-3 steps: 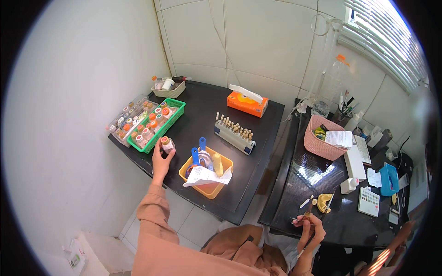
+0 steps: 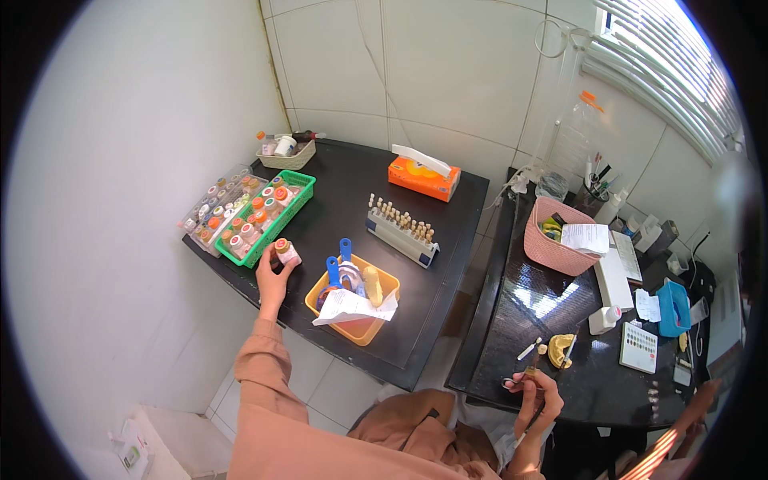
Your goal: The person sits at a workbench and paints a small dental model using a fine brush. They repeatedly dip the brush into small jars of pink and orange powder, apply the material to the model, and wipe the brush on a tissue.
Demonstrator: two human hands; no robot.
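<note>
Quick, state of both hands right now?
Left hand: closed around a small lidded jar.
Right hand: fingers closed on a small brownish piece; too small to tell exactly what.

Pinkish jar point(image 2: 290, 255), green basket point(image 2: 298, 203), orange tissue box point(image 2: 422, 180), yellow tub point(image 2: 363, 331), pink basket point(image 2: 552, 250)

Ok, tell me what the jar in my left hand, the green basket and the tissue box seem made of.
Jar: smooth, probably clear plastic or glass, since pinkish contents seem to show through. Green basket: likely moulded plastic with a slight sheen, judging by its even colour and thin rim. Tissue box: probably printed cardboard, with flat panels and straight folded edges.
</note>
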